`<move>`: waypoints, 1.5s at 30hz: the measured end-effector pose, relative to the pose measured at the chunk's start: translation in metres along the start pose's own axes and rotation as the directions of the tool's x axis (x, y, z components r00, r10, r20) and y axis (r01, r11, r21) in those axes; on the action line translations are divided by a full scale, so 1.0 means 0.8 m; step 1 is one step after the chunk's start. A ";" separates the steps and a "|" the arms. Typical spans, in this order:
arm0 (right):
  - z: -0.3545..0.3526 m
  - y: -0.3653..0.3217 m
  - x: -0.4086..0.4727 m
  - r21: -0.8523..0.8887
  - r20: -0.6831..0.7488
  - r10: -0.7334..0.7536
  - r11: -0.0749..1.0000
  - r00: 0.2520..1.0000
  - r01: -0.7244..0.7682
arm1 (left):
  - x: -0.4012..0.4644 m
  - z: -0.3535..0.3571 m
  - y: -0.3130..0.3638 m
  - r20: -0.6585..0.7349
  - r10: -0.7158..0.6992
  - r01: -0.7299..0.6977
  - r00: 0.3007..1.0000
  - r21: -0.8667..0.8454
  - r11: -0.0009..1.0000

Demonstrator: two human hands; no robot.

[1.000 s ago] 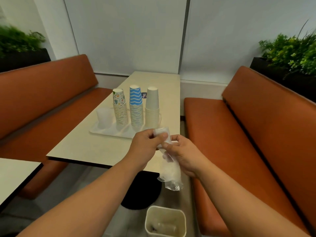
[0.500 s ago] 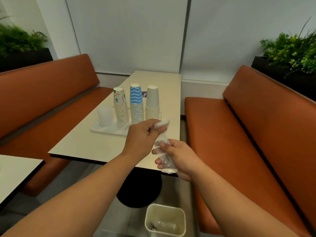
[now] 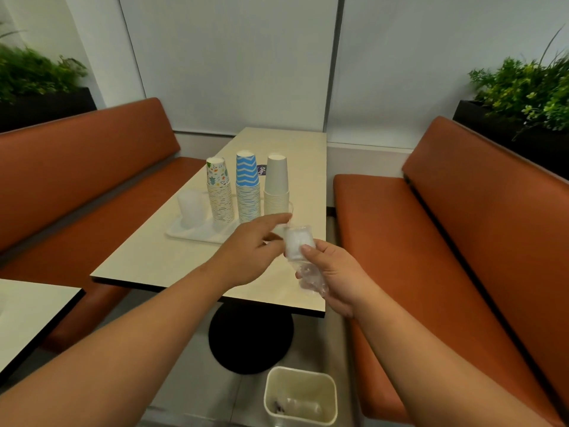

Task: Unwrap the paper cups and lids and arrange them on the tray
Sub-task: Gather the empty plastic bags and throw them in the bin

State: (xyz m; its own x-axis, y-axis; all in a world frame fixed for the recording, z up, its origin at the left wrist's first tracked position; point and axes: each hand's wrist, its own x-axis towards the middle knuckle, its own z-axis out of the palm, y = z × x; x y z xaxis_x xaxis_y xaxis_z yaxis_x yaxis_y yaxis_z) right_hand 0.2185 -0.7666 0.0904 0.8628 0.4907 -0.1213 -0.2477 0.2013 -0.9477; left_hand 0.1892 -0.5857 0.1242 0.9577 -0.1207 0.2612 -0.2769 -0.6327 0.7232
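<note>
A small stack of clear lids [image 3: 297, 243] is held just right of the frame's centre, above the near edge of the table [image 3: 147, 266]. It is pinched by the thumb and fingers of the right hand [image 3: 334, 277], and the crumpled plastic wrap [image 3: 311, 280], bunched under the stack, is gripped in the same hand. The left hand [image 3: 249, 251] is seen at the stack's left side with fingers loosely extended; whether anything is actually gripped by it cannot be told.

The white tray [image 3: 197, 231] lies in the middle of the frame, with a clear stack [image 3: 191, 208] at its left, then flowered cups [image 3: 219, 192], blue zigzag cups [image 3: 248, 188] and plain cups [image 3: 276, 186].

The step in hand is judged to be the freeing of the lids from the wrap. It is best done if the lids are taken firmly by the left hand while the wrap is drawn downward and off, so that the stack is not squeezed out of line. The wrap can then be dropped into the bin [image 3: 300, 396] at the bottom of the frame, and the lids set upright on a bare part of the tray
</note>
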 end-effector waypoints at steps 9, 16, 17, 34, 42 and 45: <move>0.008 0.010 -0.005 0.046 0.006 0.168 0.985 0.986 -0.168 | -0.008 0.041 -0.003 -0.314 -0.158 0.135 0.936 -0.092 0.986; 0.002 0.003 -0.004 0.414 0.142 0.210 0.875 0.967 -0.250 | -0.015 0.045 -0.026 0.060 0.565 -0.483 0.823 0.599 0.639; 0.000 0.004 -0.005 0.431 0.135 0.190 0.872 0.973 -0.230 | -0.016 0.045 -0.026 0.095 0.567 -0.501 0.818 0.600 0.623; -0.078 0.136 -0.043 -0.218 -0.134 0.295 0.922 0.946 -0.319 | -0.081 0.150 -0.073 0.391 -0.386 0.513 0.836 -0.302 0.804; -0.124 0.333 -0.069 -0.113 -0.260 0.561 0.791 0.786 -0.602 | -0.181 0.294 -0.206 0.454 -0.622 0.759 0.638 -0.239 0.605; -0.161 0.407 -0.064 -0.151 -0.368 0.600 0.715 0.710 -0.683 | -0.224 0.340 -0.284 0.399 -0.752 0.841 0.525 -0.106 0.531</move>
State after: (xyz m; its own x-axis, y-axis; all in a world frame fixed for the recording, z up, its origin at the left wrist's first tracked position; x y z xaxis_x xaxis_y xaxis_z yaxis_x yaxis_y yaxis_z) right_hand 0.1505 -0.8354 -0.2496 0.6263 0.1569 -0.7636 -0.6995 -0.3193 -0.6393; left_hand 0.1018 -0.6284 -0.2611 0.7419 0.1074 -0.6618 0.6501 -0.3565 0.6710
